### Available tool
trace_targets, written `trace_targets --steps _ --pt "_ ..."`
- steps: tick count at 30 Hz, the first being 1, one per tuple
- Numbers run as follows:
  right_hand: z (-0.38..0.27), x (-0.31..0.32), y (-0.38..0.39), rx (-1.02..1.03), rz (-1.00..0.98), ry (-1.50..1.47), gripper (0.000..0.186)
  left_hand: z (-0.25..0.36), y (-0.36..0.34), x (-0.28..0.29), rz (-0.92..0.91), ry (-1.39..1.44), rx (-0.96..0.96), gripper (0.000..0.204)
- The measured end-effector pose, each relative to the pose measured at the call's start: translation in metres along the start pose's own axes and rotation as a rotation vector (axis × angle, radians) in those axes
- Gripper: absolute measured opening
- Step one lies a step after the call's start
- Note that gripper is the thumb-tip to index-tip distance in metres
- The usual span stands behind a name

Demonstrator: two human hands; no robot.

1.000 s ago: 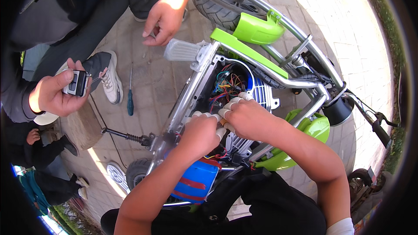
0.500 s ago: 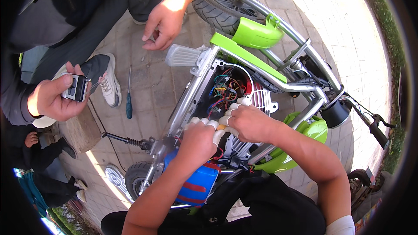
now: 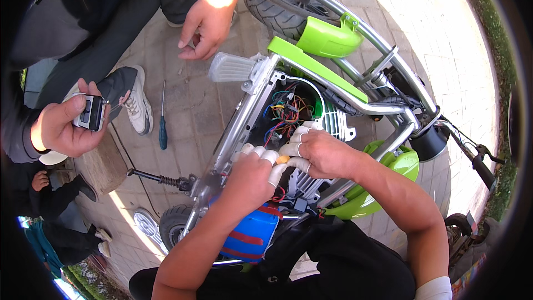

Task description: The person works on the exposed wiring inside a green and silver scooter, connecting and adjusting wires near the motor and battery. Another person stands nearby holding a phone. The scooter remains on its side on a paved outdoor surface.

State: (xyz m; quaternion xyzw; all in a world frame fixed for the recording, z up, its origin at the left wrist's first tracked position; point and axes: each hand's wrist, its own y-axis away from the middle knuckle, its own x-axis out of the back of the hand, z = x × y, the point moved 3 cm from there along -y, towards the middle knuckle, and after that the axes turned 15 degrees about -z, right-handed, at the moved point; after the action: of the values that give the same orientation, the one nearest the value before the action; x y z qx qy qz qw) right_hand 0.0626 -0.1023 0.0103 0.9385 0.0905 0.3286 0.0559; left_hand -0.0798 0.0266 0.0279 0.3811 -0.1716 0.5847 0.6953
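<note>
Yellow bit (image 3: 283,159): middle of the frame, below the wires (image 3: 291,114).
Left hand (image 3: 252,175): fingers narrow, pinching the yellow bit.
Right hand (image 3: 323,153): fingers narrow, pinching it too.
Wires: tangled, uncovered inside the open bike (image 3: 319,68); cannot tell which are joined.

Surface findings: bright metal, glossy plastic, matt rubber.
I record smooth, shiny silver metal on the frame tube (image 3: 243,115); glossy green plastic on the fender (image 3: 327,39); matt black rubber on the tyre (image 3: 271,6); smooth blue wrapping on the pack (image 3: 252,222); matt, whitish finger covers (image 3: 290,150) of mine; matt black cloth trousers (image 3: 355,250); rough paving (image 3: 189,105).
</note>
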Motion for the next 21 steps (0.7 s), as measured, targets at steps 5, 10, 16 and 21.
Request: trace_targets --steps 5,10,16,21 --pt "-0.0021 0.0032 0.0001 0.013 0.015 -0.025 0.024 0.0016 0.0022 -0.0004 0.019 -0.018 0.004 0.022" --pt "-0.0008 0.0049 0.0004 0.048 0.008 -0.039 0.023 0.0012 0.0027 0.0013 0.083 -0.037 -0.064 0.021" --pt "0.0011 0.0019 0.0007 0.067 0.024 -0.033 0.024 0.0 0.0035 -0.0029 0.022 -0.014 0.018 0.023" --pt "0.0034 0.0007 0.0014 0.077 0.005 -0.023 0.027 0.001 0.0037 0.0014 0.075 -0.019 -0.052 0.022"
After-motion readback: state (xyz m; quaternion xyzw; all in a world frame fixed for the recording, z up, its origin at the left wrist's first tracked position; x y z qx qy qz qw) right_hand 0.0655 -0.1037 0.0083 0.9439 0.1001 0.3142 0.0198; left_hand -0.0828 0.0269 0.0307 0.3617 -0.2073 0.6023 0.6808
